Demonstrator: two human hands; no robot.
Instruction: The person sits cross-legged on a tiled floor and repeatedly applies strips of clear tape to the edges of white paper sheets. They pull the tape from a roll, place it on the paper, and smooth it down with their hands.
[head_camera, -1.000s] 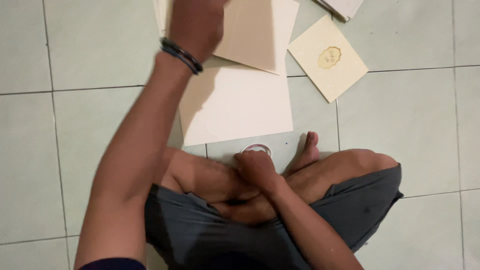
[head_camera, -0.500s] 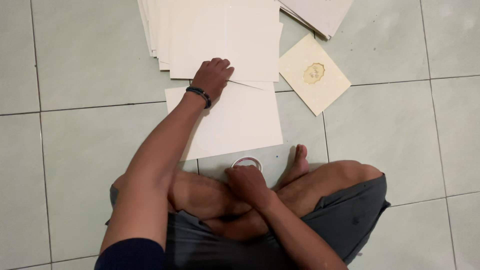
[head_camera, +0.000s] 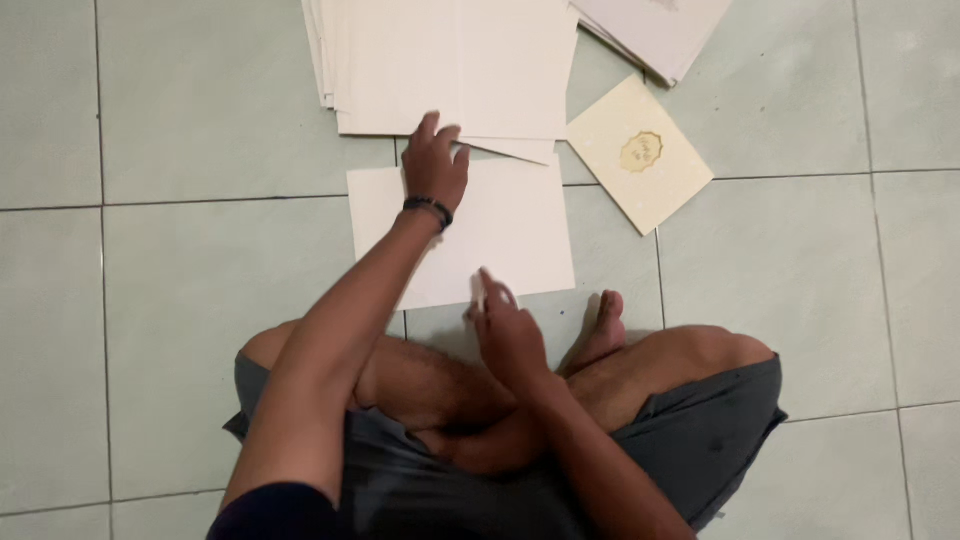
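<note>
two hands (head_camera: 436, 165) (head_camera: 508, 330), cream sheet (head_camera: 510, 225), stack (head_camera: 455, 65)

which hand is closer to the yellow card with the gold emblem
Left, though only by a little. The left hand rests on the paper sheets to the left of the yellow card; the right hand is below it, near the crossed legs.
</note>
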